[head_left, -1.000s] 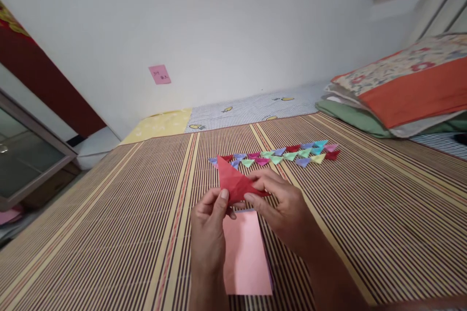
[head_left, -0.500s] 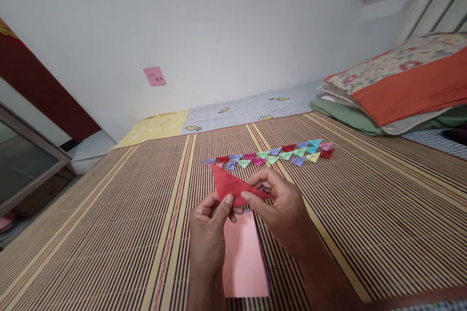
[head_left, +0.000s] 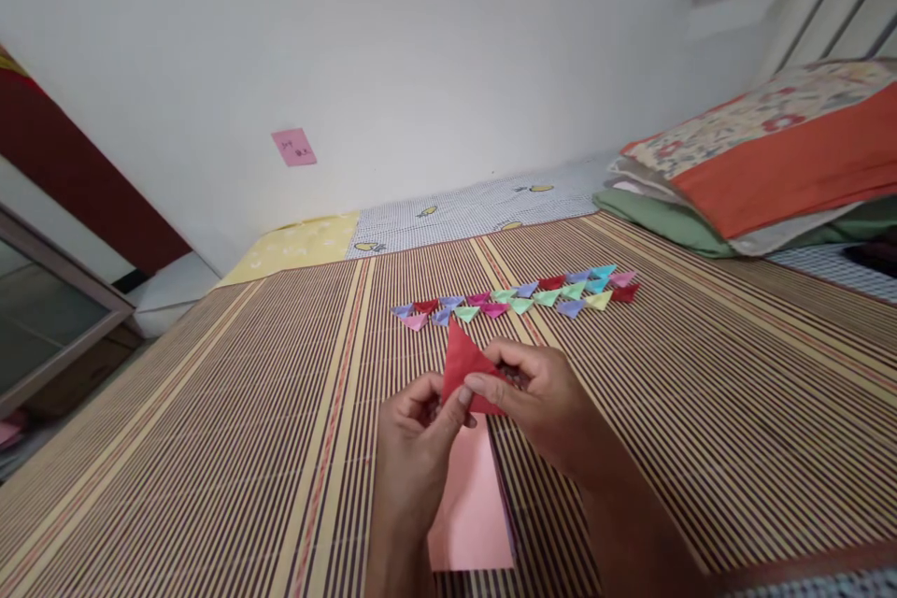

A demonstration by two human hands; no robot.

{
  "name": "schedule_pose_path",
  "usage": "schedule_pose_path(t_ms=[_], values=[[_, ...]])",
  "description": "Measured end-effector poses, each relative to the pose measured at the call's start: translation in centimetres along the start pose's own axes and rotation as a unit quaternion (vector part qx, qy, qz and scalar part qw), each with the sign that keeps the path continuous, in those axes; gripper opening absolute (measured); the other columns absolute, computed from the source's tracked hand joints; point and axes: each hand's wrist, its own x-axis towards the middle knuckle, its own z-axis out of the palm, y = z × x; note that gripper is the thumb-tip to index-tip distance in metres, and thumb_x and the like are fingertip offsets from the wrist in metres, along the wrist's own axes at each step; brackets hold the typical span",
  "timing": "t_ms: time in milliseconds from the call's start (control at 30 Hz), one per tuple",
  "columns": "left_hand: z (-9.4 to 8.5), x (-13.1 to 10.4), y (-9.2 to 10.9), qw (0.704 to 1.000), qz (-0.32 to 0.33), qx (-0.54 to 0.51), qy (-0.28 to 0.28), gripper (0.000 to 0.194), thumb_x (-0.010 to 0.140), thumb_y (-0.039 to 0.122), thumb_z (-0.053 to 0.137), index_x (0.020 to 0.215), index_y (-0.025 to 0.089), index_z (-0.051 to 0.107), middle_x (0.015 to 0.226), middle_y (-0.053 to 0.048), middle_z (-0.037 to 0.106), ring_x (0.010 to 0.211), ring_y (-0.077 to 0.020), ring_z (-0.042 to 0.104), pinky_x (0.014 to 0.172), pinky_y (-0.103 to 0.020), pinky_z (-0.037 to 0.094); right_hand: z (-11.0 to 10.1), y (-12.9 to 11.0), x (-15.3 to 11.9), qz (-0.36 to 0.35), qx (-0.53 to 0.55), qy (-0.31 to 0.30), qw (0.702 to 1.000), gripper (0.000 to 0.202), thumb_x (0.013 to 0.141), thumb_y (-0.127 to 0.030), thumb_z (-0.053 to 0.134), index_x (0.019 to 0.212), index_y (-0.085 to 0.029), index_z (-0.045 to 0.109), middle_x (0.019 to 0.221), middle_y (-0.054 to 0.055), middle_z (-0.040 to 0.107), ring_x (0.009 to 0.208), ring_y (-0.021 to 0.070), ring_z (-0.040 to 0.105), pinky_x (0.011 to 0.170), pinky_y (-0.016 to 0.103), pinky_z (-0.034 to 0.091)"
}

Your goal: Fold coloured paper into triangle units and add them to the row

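A folded sheet of red paper [head_left: 463,361] is held up between both hands, its pointed corner upward. My left hand [head_left: 419,430] pinches its lower left edge, thumb in front. My right hand [head_left: 536,397] grips the right side, its thumb pressing close to the left thumb and its fingers behind the sheet. Below the hands lies a stack of paper with a pink sheet [head_left: 473,509] on top, partly hidden by my left hand and wrist. Beyond them, several small folded paper pieces [head_left: 520,305] in many colours lie in rows.
A striped bamboo mat [head_left: 231,411] covers the bed. Folded bedding [head_left: 771,154] with an orange band is piled at the right, near a white rail headboard. A pink note [head_left: 294,148] is stuck on the wall [head_left: 448,56]. A glass-fronted cabinet [head_left: 52,308] stands at the left.
The red paper has turned and moved slightly right, and less of it shows. My left hand has shifted right, bringing both thumbs close together. A pink folded piece behind is now uncovered.
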Motion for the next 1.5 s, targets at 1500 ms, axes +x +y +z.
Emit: schedule_pose_path(t_ms=[1500], values=[[0.1,1.0,-1.8,0.943,-0.122,-0.306,-0.047,0.021,0.076,0.029,0.085,0.072,0.014,0.071,0.070,-0.002,0.066,0.061,-0.0088,0.055,0.054,-0.017,0.043,-0.2,0.5,0.2,0.000,0.126,0.018,0.992,0.011,0.089,-0.028,0.068,0.083,-0.019,0.069,0.074,-0.001,0.063,0.068,0.0120,0.059,0.066,0.024,0.050]])
